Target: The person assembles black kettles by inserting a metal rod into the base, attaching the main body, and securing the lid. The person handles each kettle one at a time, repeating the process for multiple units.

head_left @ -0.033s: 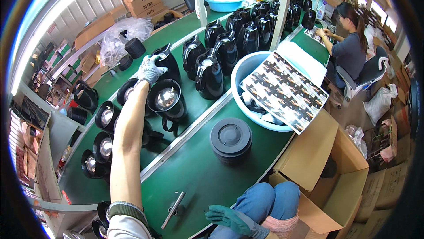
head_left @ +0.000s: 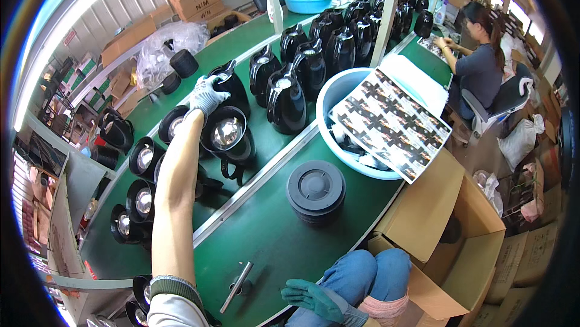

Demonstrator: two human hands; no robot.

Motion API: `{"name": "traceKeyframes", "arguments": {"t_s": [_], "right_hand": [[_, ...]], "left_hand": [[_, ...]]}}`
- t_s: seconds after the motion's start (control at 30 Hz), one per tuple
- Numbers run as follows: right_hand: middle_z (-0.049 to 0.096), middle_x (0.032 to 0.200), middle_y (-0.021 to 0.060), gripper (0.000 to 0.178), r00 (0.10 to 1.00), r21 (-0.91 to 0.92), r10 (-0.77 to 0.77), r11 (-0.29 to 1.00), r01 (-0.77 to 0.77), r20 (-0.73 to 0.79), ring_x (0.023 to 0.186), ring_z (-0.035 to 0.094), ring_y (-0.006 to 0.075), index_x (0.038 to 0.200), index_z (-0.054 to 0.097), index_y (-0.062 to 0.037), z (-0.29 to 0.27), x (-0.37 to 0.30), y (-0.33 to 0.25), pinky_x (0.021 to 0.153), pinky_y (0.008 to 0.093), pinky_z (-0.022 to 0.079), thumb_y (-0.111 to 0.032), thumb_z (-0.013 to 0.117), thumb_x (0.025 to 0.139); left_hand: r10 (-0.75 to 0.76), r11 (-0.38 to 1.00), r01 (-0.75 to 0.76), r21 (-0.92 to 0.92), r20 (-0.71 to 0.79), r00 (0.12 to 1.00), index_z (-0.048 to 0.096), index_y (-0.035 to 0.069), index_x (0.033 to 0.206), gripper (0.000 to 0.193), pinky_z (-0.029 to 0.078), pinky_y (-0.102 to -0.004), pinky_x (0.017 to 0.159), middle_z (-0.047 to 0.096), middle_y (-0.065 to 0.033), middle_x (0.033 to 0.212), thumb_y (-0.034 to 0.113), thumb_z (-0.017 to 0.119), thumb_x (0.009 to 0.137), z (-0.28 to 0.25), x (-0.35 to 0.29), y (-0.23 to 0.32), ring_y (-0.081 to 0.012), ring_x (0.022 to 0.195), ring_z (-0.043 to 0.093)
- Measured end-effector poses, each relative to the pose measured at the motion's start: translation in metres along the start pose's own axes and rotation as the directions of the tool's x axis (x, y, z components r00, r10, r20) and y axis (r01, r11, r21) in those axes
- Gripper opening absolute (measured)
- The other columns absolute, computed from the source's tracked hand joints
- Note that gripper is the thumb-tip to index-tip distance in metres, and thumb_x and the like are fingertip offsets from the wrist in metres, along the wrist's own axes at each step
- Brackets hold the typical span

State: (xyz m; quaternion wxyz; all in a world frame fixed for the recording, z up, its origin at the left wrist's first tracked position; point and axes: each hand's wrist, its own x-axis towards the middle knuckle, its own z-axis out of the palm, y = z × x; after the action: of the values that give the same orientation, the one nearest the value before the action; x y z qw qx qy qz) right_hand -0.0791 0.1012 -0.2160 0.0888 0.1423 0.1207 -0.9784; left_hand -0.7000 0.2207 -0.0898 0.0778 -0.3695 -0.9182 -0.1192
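Note:
My left hand [head_left: 206, 94], in a pale grey knitted glove, reaches far across the bench. It is closed at the top edge of an upright black jug [head_left: 234, 88], thumb against the jug's side; part of the grip is hidden behind the hand. Just below it, an open-topped black jug [head_left: 226, 134] with a shiny silver inside leans over, its handle toward me. My right hand [head_left: 314, 300], in a green-coated glove, lies by my knees with its fingers stretched out, holding nothing. A stack of dark grey round lids [head_left: 316, 191] stands on the green bench nearer me.
Several upright black jugs [head_left: 287, 100] stand beyond the metal strip [head_left: 254, 182]. More open jugs [head_left: 142, 200] lie at left. A light blue basin [head_left: 326, 94] carries a printed sheet [head_left: 393, 125]. An open carton [head_left: 477, 254], a metal rod [head_left: 237, 288] and a seated person [head_left: 480, 61] are also around.

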Motion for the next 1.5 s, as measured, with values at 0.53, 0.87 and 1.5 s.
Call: {"name": "traceKeyframes", "arguments": {"t_s": [0.53,0.87,1.5], "right_hand": [[0.061,0.141,0.0086,0.046,0.964,-0.651,-0.264,0.727,0.219,0.029,0.126,0.058,0.0159,0.149,0.05,0.0015,0.053,-0.012,-0.007,0.109,0.0293,0.045,-0.017,0.058,0.108],[0.04,0.156,0.0181,0.082,0.635,-0.408,-0.086,-0.83,0.381,0.768,0.145,0.038,0.0451,0.136,0.055,-0.0174,0.22,-0.034,-0.114,0.115,0.0601,0.037,-0.035,0.093,0.065],[0.066,0.129,0.0171,0.076,0.892,-0.938,-0.428,0.345,0.012,-0.146,0.118,0.063,0.0189,0.137,0.057,0.0052,0.189,-0.095,-0.073,0.104,0.0333,0.051,-0.028,0.093,0.078]], "left_hand": [[0.39,0.914,-0.362,0.181,-0.152,0.908,0.071,0.015,0.11,0.043,0.047,-0.0465,0.096,0.067,-0.0075,0.108,0.029,0.083,0.071,-0.092,-0.257,0.07,-0.0293,0.109,0.063],[0.741,0.671,-0.738,-0.071,0.074,0.667,0.073,0.017,0.102,0.045,0.048,-0.0476,0.106,0.066,-0.0026,0.107,0.025,0.089,0.061,-0.291,-0.418,0.083,-0.027,0.112,0.063],[0.144,0.873,-0.329,-0.361,-0.454,0.879,0.067,-0.001,0.118,0.057,0.043,-0.0569,0.112,0.074,-0.015,0.107,0.033,0.081,0.076,-0.162,-0.537,0.111,-0.0322,0.103,0.073]]}}
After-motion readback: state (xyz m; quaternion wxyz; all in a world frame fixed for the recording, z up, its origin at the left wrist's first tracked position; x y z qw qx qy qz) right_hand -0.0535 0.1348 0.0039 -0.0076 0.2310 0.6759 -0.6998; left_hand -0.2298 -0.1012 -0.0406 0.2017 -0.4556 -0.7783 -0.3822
